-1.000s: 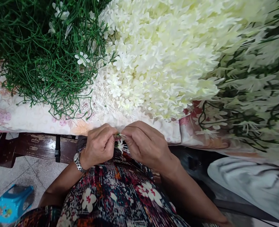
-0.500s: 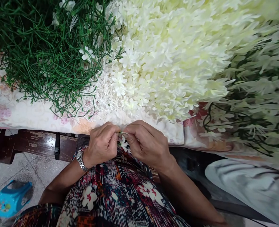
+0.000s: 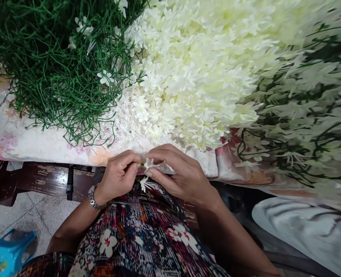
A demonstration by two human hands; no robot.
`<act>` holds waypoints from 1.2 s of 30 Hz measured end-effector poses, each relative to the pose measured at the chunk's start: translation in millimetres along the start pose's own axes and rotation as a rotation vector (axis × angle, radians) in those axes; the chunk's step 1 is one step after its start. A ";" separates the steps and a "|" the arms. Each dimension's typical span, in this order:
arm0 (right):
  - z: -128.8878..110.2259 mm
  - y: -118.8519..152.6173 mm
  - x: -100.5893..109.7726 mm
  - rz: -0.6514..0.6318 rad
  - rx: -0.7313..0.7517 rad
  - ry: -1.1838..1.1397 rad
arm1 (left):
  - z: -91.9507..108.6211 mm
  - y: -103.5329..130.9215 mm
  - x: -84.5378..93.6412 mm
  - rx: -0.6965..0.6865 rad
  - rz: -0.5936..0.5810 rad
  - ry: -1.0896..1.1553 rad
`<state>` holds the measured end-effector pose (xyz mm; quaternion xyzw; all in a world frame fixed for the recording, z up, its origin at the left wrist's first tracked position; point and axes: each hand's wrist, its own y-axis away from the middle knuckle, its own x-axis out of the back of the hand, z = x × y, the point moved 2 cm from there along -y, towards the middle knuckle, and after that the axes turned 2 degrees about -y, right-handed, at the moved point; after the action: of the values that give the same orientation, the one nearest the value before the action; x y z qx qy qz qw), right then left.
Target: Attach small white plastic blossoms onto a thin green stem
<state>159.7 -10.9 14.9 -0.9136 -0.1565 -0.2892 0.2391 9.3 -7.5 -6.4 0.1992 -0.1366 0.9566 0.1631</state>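
Note:
My left hand (image 3: 121, 173), with a metal watch on its wrist, is closed in a pinch on the stem end of an artificial flower sprig, mostly hidden by the fingers. Facing it, my right hand (image 3: 182, 175) has thumb and forefinger around a white artificial blossom (image 3: 147, 164). Just below the fingertips hangs another white blossom (image 3: 144, 184) with thin stamens. Both hands are close together over my lap, at the edge of a flower-patterned padded cloth (image 3: 43, 140).
A heap of green plastic stems (image 3: 63, 69) lies at left on the cloth. Loose white stamens (image 3: 120, 121) lie beside a large pile of cream petals (image 3: 193, 77). Finished-looking sprays (image 3: 311, 127) fill the right. A blue stool (image 3: 11, 250) stands on the floor.
A white blossom now shows between the right thumb and forefinger, which have spread a little. The left hand has shifted slightly left, and the whole view has moved a bit.

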 end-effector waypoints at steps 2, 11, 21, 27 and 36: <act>-2.0 -0.3 4.2 0.016 0.010 0.020 | -0.1 0.0 1.4 0.023 -0.001 0.029; -0.7 2.6 1.2 0.066 0.119 0.060 | 1.4 -2.7 1.4 0.041 -0.023 0.021; 8.6 5.8 -9.9 0.071 0.073 0.095 | 3.1 -2.1 -3.2 0.033 -0.001 -0.053; 11.4 5.0 -12.9 0.100 0.042 0.082 | 2.2 -2.9 -5.5 0.053 0.021 -0.092; 10.3 2.6 -15.9 0.124 0.039 0.045 | 2.3 -3.3 -8.2 0.049 0.061 -0.139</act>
<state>153.0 -10.0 -2.9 -0.9100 -0.0996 -0.2912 0.2778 18.4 -7.3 -7.1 0.2647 -0.1301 0.9480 0.1192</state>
